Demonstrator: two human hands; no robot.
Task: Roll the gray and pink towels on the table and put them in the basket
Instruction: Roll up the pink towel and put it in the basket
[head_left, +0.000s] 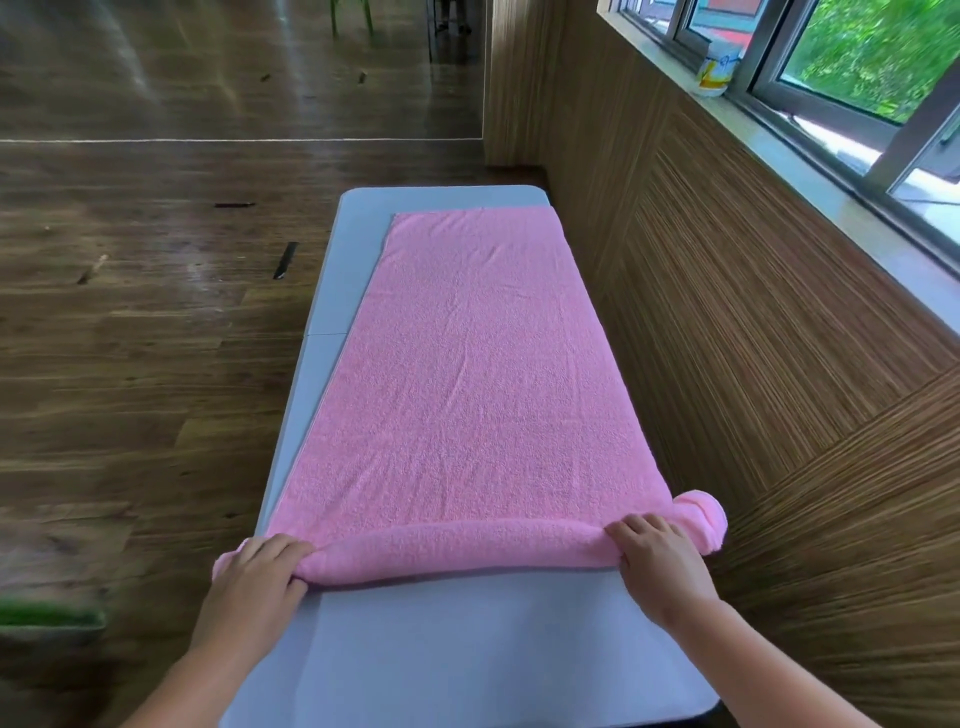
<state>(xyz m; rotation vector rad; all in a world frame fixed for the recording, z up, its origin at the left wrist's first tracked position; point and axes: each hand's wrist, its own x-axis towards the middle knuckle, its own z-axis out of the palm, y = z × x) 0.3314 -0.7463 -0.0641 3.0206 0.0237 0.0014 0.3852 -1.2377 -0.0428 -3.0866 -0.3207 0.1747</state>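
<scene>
Two bare arms reach in from the near edge, over a long gray table that runs from near to far.

On the table lies the pink towel. Its near end is wound up into a roll that goes across the table from left to right. The other part of the towel lies flat and reaches almost to the far end. Bare table shows near the roll, in a strip down the left side, and at the far end.

At the left end of the roll is the left hand. Its fingers curl over the top and grip the soft cloth. The right hand is close to the right end. Its fingers also bend over the roll and hold it. Both hands touch the towel, well apart from each other.

The right end of the roll sticks out past the right hand and past the side of the table. The left end sticks out a little by the left hand.

To the right is a wood wall, close beside the table. Above it, far right, is a window with a white and yellow tub on the sill.

To the left is a dark wood floor. A blurry green thing sits at the near left edge, and I cannot tell what it is.
</scene>
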